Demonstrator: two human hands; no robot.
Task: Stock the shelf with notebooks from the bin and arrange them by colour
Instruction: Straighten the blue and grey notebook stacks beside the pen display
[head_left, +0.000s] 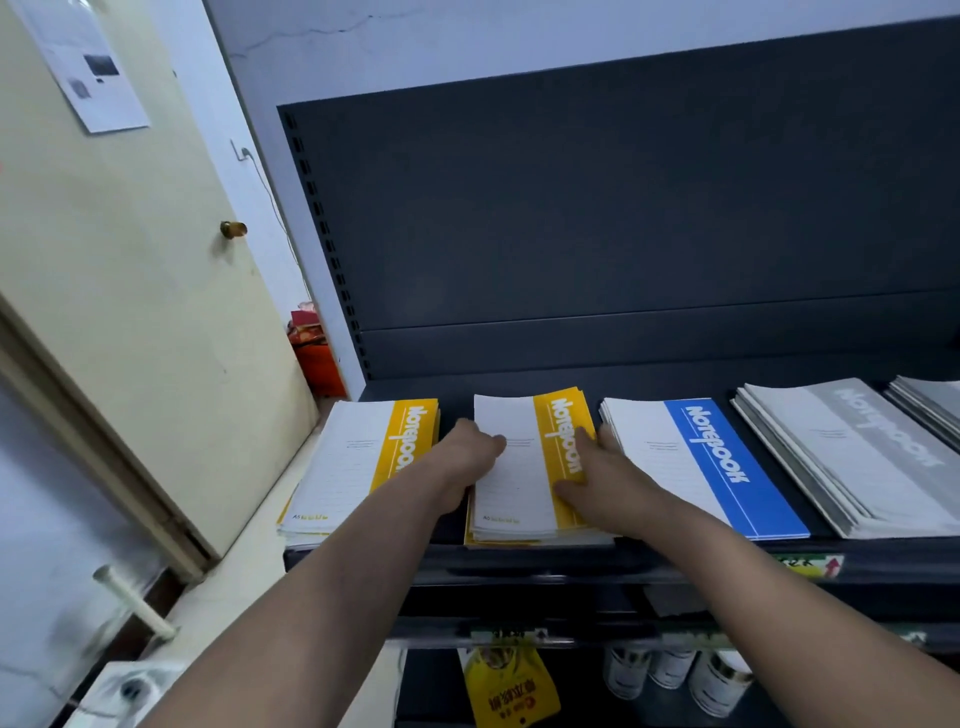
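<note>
Grip: left hand (470, 457) is curling over the left edge of the middle yellow stack (511, 467), one fingertip lying on the white cover; right hand (597, 478) is pressing straight, spread fingers on the yellow band and right edge of the same stack

Location: that stack is lying flat on the shelf (623, 558), between the left yellow stack (353, 462) and the blue stack (675, 457); it is standing apart from both

Condition: lower notebooks are sticking out slightly askew at the front corner

Step in hand: probably squaring up this pile; judgement only

Done: colours are sitting grouped left to right; yellow, then blue, then grey

Left: bin is not showing, so remaining stock cannot be told; the pile in hand is needing alignment

Count, stacks: five in view; yellow two; blue one; grey two, namely the grey stack (841, 452) and the far grey stack (930, 400), which the frame edge is cutting off

Count, notebooks per stack: too thin to count

Count, hands: two; both working on one stack
</note>
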